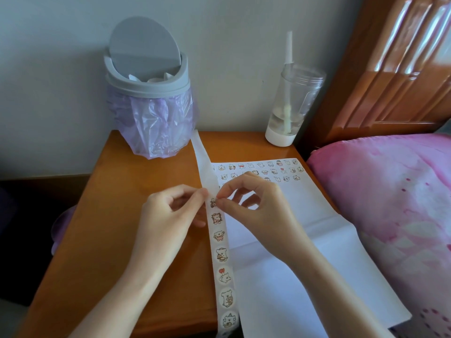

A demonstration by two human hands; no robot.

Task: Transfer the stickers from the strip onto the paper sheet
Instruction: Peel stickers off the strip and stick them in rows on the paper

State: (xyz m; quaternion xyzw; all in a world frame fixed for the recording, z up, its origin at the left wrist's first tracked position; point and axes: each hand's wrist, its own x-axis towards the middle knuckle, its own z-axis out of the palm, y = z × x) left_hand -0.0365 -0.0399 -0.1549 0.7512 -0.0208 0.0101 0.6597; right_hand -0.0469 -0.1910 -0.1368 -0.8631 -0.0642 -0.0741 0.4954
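Currently one sticker strip [203, 162] lies lengthwise on the tabletop [122, 203]. Its far half is bare and its near half carries seven round stickers, counting the top sticker [212, 203]. The right hand [256, 211] pinches that top sticker between thumb and forefinger. The left hand [168, 215] has its fingers [195, 194] curled, pinching the strip's left edge just beside it. One paper sheet [280, 276] lies along the strip's right side, its left edge partly under the strip. Three rows of small stickers line its far edge, too small to count surely, and the rest of the sheet is blank. The sheet's right side hangs past the tabletop edge toward the bed [390, 203], and the strip's near end runs off the front edge. Bare wood lies open left of the strip. At the back stand one grey-lidded bin [148, 76] with a purple bag, just beside the strip's far end, and one clear bottle [290, 103] with a straw, well apart from the hands.
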